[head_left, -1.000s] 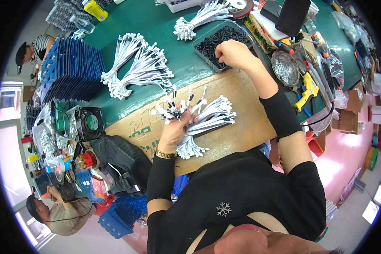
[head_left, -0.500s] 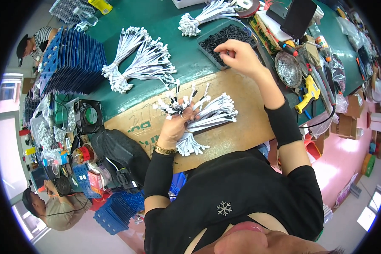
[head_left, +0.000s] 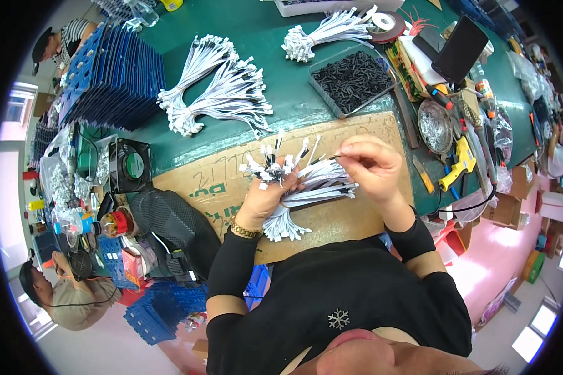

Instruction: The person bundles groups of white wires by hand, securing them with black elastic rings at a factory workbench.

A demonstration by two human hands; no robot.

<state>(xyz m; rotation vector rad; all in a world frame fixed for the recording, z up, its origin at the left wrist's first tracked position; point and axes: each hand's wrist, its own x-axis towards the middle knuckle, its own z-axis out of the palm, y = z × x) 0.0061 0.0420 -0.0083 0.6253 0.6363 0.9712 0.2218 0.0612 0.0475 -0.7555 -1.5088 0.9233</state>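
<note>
My left hand (head_left: 264, 201) is closed around a bundle of white cables (head_left: 322, 192), their white connectors fanned out above the fingers. Some of the cable ends there carry black pieces. To the right of those ends my right hand (head_left: 375, 167) pinches a small, thin black piece (head_left: 336, 156) between thumb and fingertips, its tip pointing at the bundle. Both hands are above a cardboard sheet (head_left: 381, 134). Beyond it stands a clear plastic tray (head_left: 370, 104) full of short black pieces (head_left: 350, 81) like those on the cables.
More white cable bundles (head_left: 228, 94) lie on the green table (head_left: 275, 37). At left are stacked blue panels (head_left: 116, 81), a black fan (head_left: 130, 165) and a black bag (head_left: 175, 219). Rightward lie a yellow glue gun (head_left: 460, 164), a metal dish (head_left: 435, 127) and a phone (head_left: 460, 49). Two people sit at left.
My right hand has come back from the tray toward the bundle with a small black piece pinched in it. My left hand still holds the cables.
</note>
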